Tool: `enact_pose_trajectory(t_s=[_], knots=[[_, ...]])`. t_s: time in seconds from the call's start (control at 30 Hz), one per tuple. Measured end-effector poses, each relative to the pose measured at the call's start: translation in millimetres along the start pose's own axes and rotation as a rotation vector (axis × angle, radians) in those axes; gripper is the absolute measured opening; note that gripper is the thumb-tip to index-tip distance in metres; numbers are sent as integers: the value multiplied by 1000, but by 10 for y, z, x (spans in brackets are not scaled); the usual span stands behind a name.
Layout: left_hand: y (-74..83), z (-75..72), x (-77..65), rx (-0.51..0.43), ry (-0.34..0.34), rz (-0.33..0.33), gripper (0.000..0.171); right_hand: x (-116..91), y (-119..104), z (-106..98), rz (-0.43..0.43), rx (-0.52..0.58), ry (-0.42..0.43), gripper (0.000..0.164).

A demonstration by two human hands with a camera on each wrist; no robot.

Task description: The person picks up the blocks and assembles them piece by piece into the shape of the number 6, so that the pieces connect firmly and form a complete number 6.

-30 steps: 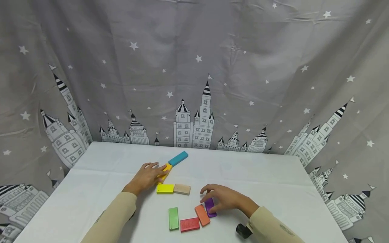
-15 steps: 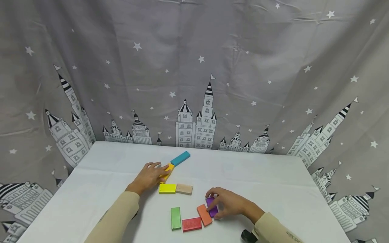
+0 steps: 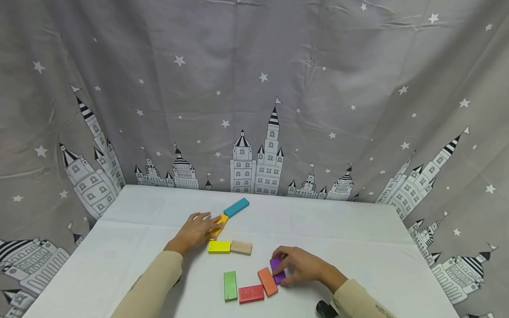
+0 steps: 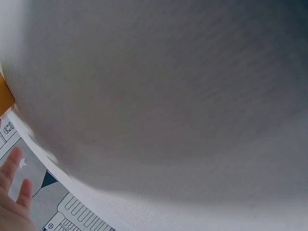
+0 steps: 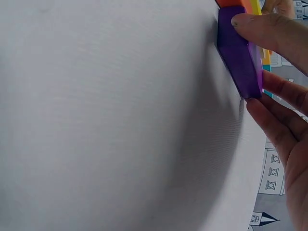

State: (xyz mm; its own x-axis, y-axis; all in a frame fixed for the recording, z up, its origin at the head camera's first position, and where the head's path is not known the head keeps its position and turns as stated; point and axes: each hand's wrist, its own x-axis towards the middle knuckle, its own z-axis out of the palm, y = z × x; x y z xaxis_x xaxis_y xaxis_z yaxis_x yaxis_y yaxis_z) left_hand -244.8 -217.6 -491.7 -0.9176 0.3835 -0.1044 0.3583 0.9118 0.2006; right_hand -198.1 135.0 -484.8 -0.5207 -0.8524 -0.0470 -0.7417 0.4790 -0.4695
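My left hand (image 3: 194, 232) pinches an orange-yellow block (image 3: 222, 221) between thumb and fingers, its other fingers reaching out over the table. A corner of that block (image 4: 6, 97) shows at the edge of the left wrist view. The block's far end meets a blue block (image 3: 236, 207); a bright yellow block (image 3: 219, 247) lies just nearer. In my right hand (image 3: 305, 265), a purple block (image 3: 277, 270) is held at its ends by thumb and fingers, clearer in the right wrist view. Beside it lies an orange block (image 3: 267, 282), which touches or nearly touches it.
A plain wooden block (image 3: 241, 247) abuts the bright yellow one. Nearer on the white table (image 3: 350, 229) are a green block (image 3: 229, 286) and a red block (image 3: 251, 293). A grey curtain (image 3: 310, 88) with castles hangs behind. A black object (image 3: 326, 309) sits by the right sleeve.
My right hand has closed from a loose reach over the purple block to a hold on it. The left hand stays on the orange-yellow block. The whole view has shifted slightly.
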Motion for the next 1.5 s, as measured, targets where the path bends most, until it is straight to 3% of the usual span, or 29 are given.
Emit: enact_pose_trajectory(t_s=[0.23,0.63,0.9,1.1,1.5], knots=[[-8,9,-1,1,3,1,45,73,21,-13,56,-19,-13,30],[-23,-2,-4,-5,2,14,44,259,100,-29,16,-18,-8,29],[-25,2,-16,4,27,48,43,423,76,-86,-9,-58,-32,30],[-18,-5,-19,4,14,38,45,513,60,-76,-31,-91,-36,31],[-17,7,-12,-3,20,27,44,585,-29,-31,18,-51,-43,32]])
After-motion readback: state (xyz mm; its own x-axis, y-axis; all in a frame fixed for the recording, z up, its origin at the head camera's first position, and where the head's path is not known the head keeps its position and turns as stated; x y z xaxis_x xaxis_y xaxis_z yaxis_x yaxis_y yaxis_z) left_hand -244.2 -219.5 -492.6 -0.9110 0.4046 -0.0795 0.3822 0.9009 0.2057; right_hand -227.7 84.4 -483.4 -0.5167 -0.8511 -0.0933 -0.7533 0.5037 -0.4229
